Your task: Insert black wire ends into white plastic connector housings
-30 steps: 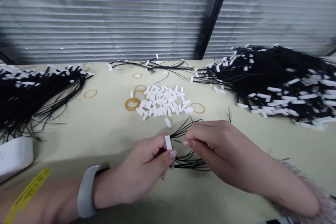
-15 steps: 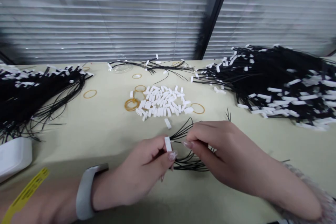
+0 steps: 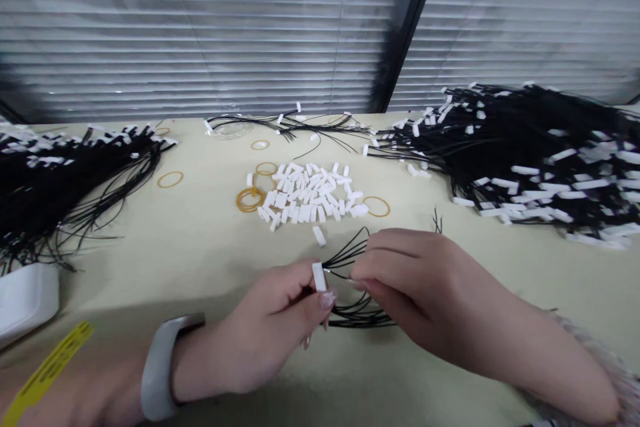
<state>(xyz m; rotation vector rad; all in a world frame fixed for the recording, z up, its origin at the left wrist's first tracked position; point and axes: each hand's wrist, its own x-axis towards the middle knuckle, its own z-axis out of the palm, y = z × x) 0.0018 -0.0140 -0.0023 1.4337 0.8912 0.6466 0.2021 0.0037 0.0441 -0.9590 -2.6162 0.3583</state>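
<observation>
A small white connector (image 3: pixel 319 277) is pinched between the thumb and fingers of my left hand (image 3: pixel 270 323), near the lower middle of the view. Several thin black wires (image 3: pixel 347 253) run from its right side toward my right hand (image 3: pixel 410 277). The right thumb and index finger are pressed together on a single black wire, close to the connector. More black wires (image 3: pixel 363 317) loop beneath the hands. Just above the connector lies a loose white connector (image 3: pixel 319 235). Beyond it is a pile of white connectors (image 3: pixel 310 193).
Black wires with white connectors form a large heap (image 3: pixel 540 147) at right and another (image 3: pixel 75 180) at left. Rubber bands (image 3: pixel 250 199) lie by the pile. A white case (image 3: pixel 27 300) sits at the left edge. Blinds (image 3: pixel 200 33) stand behind the table (image 3: pixel 200 240).
My right fingertips have shifted slightly, and the wire they pinch now bends downward from the connector. My left hand still holds the connector in nearly the same place.
</observation>
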